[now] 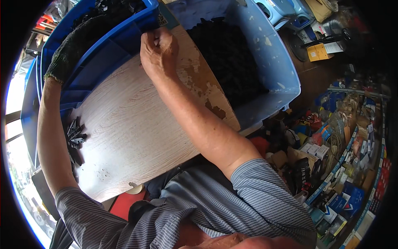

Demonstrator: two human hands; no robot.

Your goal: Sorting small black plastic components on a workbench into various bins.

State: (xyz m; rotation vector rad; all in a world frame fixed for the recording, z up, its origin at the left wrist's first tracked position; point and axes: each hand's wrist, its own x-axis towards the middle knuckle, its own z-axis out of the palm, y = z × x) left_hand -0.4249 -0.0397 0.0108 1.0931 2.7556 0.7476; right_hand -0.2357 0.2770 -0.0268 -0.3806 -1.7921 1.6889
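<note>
My left hand [74, 49], in a dark knitted glove, reaches over the wall of a blue plastic bin [108, 53]. Dark parts [118, 7] lie heaped inside, and my gloved fingers are lost against them. My right hand [159, 50] is bare and closed, with its fingers curled in, by the bin's near right corner. Whatever it may hold is hidden. Under it is a wood-grain board [132, 124], its surface peeled along the right side. Several small black plastic pieces [75, 139] lie in a pile at the board's left edge.
A larger pale-blue tub [275, 62] stands to the right of the board, with a mass of black pieces [228, 58] in it. Farther right, shelves [352, 137] are crowded with boxes and packets. A light-blue plastic stool [282, 12] is at the far right.
</note>
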